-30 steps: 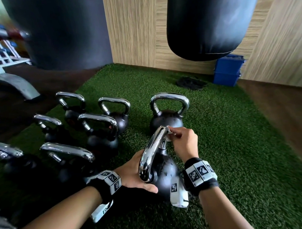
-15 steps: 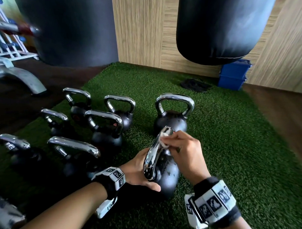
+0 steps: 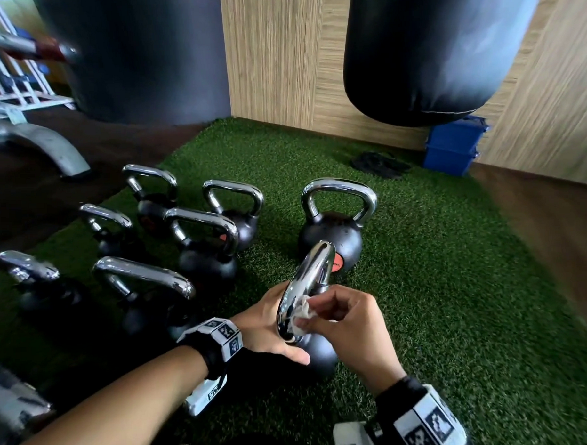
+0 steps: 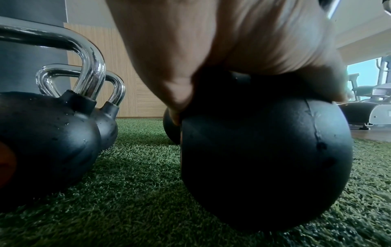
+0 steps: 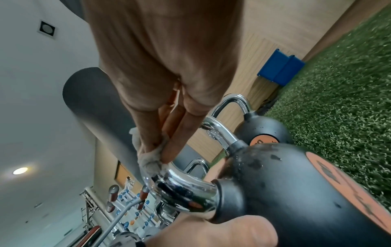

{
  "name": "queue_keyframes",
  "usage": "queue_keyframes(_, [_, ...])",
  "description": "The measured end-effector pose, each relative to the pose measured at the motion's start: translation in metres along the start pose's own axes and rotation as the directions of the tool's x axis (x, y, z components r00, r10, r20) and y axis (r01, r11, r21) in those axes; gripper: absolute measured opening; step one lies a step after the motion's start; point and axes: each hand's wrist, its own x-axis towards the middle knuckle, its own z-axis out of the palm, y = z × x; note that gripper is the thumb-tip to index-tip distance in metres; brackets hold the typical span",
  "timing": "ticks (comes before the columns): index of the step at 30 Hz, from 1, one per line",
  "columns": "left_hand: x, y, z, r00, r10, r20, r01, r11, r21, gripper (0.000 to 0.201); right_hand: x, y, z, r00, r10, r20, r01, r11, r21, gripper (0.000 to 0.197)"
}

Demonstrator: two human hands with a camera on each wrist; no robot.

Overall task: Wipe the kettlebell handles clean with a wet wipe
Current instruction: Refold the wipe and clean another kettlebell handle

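Fingers (image 5: pixel 169 150) of the right hand (image 3: pixel 352 323) pinch a crumpled wet wipe (image 3: pixel 303 313) against the near bend of the chrome handle (image 3: pixel 307 281) of the closest kettlebell (image 3: pixel 318 351), low down where the bar curves toward the black ball. In the right wrist view the wipe (image 5: pixel 148 158) sits bunched between thumb and fingertips, touching the metal just above the collar. The left hand (image 3: pixel 272 329) steadies that kettlebell from the other side — palm on the ball, thumb lying along its top; whether the remaining fingers are spread or curled round the far side I cannot tell, since the bell hides them. The kettlebell stands on the green turf (image 3: pixel 454 300).

As for progress, this one handle looks partly done at best: the wipe is at the near end, and the top and far leg show no wipe on them. Nothing in the views tells a wiped handle from an unwiped one.

Just beyond stands a larger kettlebell (image 3: pixel 332 234) with an orange badge. To the left, six more kettlebells (image 3: pixel 203 255) stand in rows, chrome handles up — so most of the job probably lies ahead. Farther off hang two black punching bags (image 3: pixel 429 51), with a blue bin (image 3: pixel 452 147) by the wood-panelled wall.
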Motion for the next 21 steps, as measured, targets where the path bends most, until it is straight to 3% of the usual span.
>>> queue_keyframes(6, [-0.001, -0.008, 0.001, 0.998, 0.034, -0.057, -0.034, 0.999, 0.006, 0.111, -0.004, 0.013, 0.003, 0.999, 0.042, 0.010, -0.042, 0.995, 0.092, 0.028])
queue_keyframes(10, [0.001, -0.015, 0.001, 0.999, 0.004, -0.053, -0.004, 1.000, 0.010, 0.106, -0.003, 0.020, 0.000, 0.998, 0.002, 0.056, -0.001, 1.000, -0.015, 0.027])
queue_keyframes(13, [0.003, -0.019, 0.002, 0.998, -0.057, -0.031, 0.058, 0.998, 0.024, 0.115, -0.004, 0.028, -0.001, 0.999, -0.010, 0.045, 0.015, 0.993, -0.119, 0.026])
queue_keyframes(18, [0.004, -0.015, 0.003, 0.993, -0.100, -0.064, 0.104, 0.992, 0.065, 0.099, -0.003, 0.040, 0.001, 1.000, -0.011, 0.005, 0.012, 0.981, -0.195, 0.023])
queue_keyframes(21, [0.003, -0.010, 0.001, 0.996, -0.076, -0.044, 0.078, 0.996, 0.046, 0.112, 0.003, 0.038, -0.003, 0.996, -0.012, 0.084, 0.030, 0.974, -0.224, 0.027])
